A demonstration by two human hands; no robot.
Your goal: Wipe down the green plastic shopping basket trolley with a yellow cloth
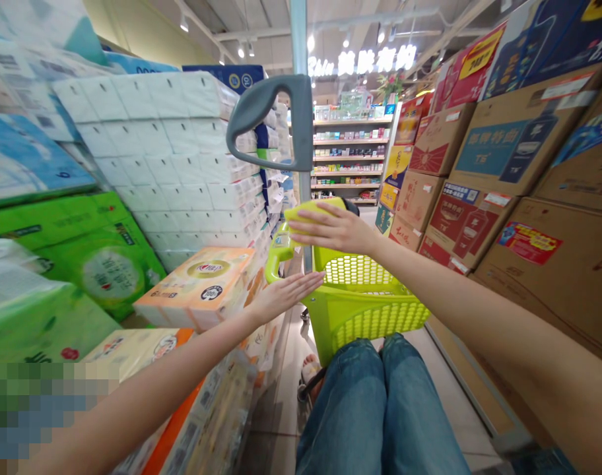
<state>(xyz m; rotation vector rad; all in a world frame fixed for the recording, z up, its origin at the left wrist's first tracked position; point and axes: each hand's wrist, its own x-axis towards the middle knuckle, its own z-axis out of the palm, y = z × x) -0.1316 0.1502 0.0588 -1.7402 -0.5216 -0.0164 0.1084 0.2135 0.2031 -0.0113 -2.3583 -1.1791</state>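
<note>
In front of my knees is a lime-green plastic shopping cart (370, 316) with a perforated basket. My right hand (333, 227) lies flat over its yellow-green upper panel (325, 210), fingers stretched out to the left. Lower and to the left, my left hand (292, 293) is held straight and flat beside the basket's near left corner. Whether its fingertips touch the rim I cannot tell. Above both hands, a grey loop handle (303, 125) sticks out from an upright metal pole. Neither hand holds anything.
Stacked white tissue packs (167, 132) line the left side, with an orange tissue pack (197, 280) and green packs (107, 264) nearer. Cardboard cartons (503, 145) are piled along the right. Stocked shelves (350, 148) stand straight ahead. My jeans-clad legs (365, 409) are close behind the cart.
</note>
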